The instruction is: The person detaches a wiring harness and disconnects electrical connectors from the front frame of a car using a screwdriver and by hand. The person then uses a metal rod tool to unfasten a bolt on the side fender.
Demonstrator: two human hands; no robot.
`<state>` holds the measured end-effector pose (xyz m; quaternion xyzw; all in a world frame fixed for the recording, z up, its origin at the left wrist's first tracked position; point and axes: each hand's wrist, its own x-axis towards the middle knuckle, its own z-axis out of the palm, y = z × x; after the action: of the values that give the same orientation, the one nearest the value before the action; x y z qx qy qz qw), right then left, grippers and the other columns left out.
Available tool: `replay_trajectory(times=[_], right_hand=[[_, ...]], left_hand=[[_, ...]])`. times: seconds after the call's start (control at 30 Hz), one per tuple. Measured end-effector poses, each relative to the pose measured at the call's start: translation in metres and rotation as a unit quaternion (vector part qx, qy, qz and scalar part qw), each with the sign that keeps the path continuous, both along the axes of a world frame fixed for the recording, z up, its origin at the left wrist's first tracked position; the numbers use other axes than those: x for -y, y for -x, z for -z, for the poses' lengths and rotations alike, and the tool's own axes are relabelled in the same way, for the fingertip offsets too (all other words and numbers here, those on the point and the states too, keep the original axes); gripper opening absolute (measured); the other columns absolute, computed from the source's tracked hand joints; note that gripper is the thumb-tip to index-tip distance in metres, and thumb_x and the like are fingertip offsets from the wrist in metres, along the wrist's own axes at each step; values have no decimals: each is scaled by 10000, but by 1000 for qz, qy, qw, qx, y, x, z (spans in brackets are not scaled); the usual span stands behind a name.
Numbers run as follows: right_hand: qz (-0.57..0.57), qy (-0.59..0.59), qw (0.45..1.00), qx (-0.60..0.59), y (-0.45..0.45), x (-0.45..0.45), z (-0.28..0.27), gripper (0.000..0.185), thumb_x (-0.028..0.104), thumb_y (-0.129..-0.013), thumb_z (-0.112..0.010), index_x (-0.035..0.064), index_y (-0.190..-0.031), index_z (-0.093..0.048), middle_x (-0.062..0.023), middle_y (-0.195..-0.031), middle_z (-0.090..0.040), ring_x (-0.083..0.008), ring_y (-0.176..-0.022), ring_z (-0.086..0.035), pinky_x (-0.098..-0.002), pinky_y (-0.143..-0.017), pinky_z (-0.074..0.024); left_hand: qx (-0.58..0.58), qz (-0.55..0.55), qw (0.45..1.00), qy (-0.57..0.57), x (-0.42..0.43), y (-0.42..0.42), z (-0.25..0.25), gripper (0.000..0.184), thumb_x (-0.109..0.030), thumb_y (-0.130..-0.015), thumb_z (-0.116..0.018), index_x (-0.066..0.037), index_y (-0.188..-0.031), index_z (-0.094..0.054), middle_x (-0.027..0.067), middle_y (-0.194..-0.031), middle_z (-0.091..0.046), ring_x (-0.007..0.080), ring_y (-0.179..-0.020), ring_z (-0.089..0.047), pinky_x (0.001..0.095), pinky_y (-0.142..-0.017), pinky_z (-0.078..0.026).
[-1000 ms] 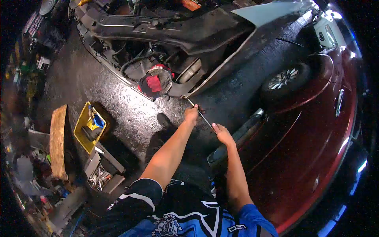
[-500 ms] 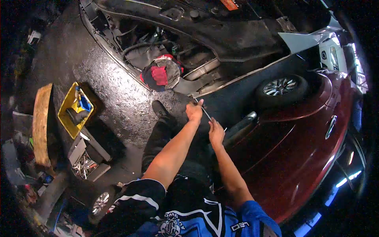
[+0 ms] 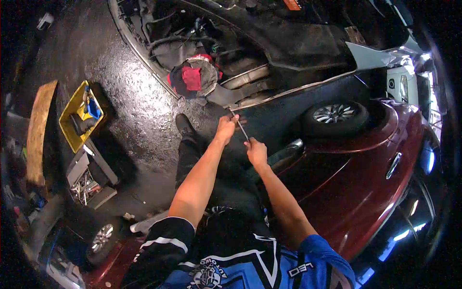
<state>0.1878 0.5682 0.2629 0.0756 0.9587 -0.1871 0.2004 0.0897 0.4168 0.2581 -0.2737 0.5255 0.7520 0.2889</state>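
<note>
Both of my hands are on a thin shiny metal rod (image 3: 241, 129), held at a slant in front of my body. My left hand (image 3: 225, 130) is at the far end, thumb against the rod, some fingers reaching past it. My right hand (image 3: 256, 152) is closed around the near end, which its fingers cover. Just beyond my left hand is the edge of a car's underside (image 3: 308, 48). A round part with red and dark cloth (image 3: 191, 79) on it sits there. What the rod's far end touches is too small to tell.
On my right stands a dark red car (image 3: 337, 183) with a wheel (image 3: 334, 113). To my left are a yellow bin (image 3: 67, 126), an open toolbox (image 3: 103, 197) full of tools and a wooden board (image 3: 38, 130). The floor (image 3: 139, 91) looks wet and shiny.
The view has shifted a little. Both hands appear slightly further left, and my right hand has come closer to my left along the rod, which stays held.
</note>
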Motion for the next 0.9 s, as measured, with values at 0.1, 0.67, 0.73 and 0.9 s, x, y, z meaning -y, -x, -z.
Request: replay_trajectory(times=[0.1,0.67,0.73,0.9], right_hand=[[-19,10,997,-76,-6,-3,5,201,210,-940,-626,9,-939,-612,-232,-831,-669,-440,-737,-644,-527,-640,-504],[-47,-13,998,46,9,-9,2,255,200,-931,-632,-17,-1064,-617,-258,-844,-680,-418,-816,-677,-499,-696,-518],[-53,-11,998,18,7,-12,3,284,218,-938,-627,-28,-1078,-611,-244,-850,-690,-413,-807,-685,-500,-703,-520],[35,237,960,147,18,-32,23,199,156,-971,-568,-23,-1042,-618,-176,-845,-703,-299,-744,-698,-401,-685,-537]], left_hand=[[-10,68,966,248,-10,-2,10,337,-268,-921,-689,69,-905,-687,150,-846,-742,234,-832,-734,363,-778,-557],[-1,-35,996,88,-4,-5,-8,327,-238,-922,-696,60,-1053,-670,157,-905,-731,236,-831,-711,375,-780,-539],[-18,27,968,249,-9,-4,0,340,-317,-851,-767,16,-907,-723,163,-823,-736,218,-780,-700,387,-761,-516],[9,-16,999,43,-10,-3,30,260,-166,-956,-645,78,-1047,-652,163,-935,-732,243,-870,-719,363,-782,-557]])
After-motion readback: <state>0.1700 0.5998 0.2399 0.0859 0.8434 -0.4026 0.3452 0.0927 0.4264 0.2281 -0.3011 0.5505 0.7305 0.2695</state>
